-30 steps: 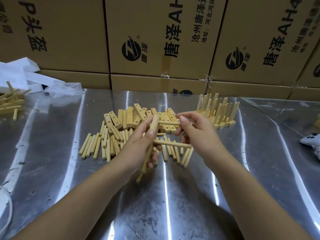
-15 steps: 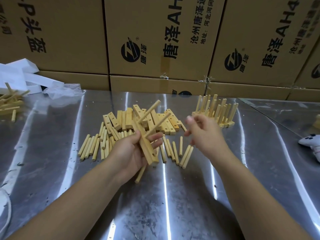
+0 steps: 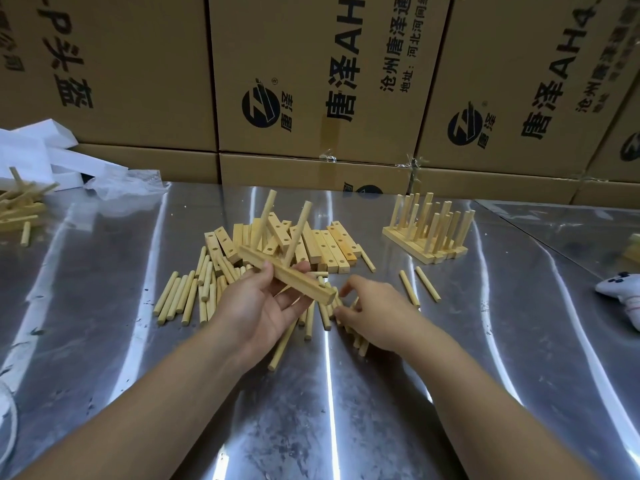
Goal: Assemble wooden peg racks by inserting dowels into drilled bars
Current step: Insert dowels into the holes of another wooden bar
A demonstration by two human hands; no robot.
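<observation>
Tilted pale bar (image 3: 311, 289) with two dowels (image 3: 298, 230)

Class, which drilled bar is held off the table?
The bar gripped by the left hand, two dowels standing in it; the other bars lie piled on the table.

Pale yellow wood: held bar (image 3: 287, 275), dowels (image 3: 180, 296), racks (image 3: 426, 251). Same for bar pile (image 3: 322, 244), rightmost bar more orange. Silver tabletop (image 3: 381, 410), white glare streaks, dark scuffs. Behind the pile, brown boxes (image 3: 138, 81), black print. Far right of the pile, white controller (image 3: 623, 292), dark buttons.
</observation>
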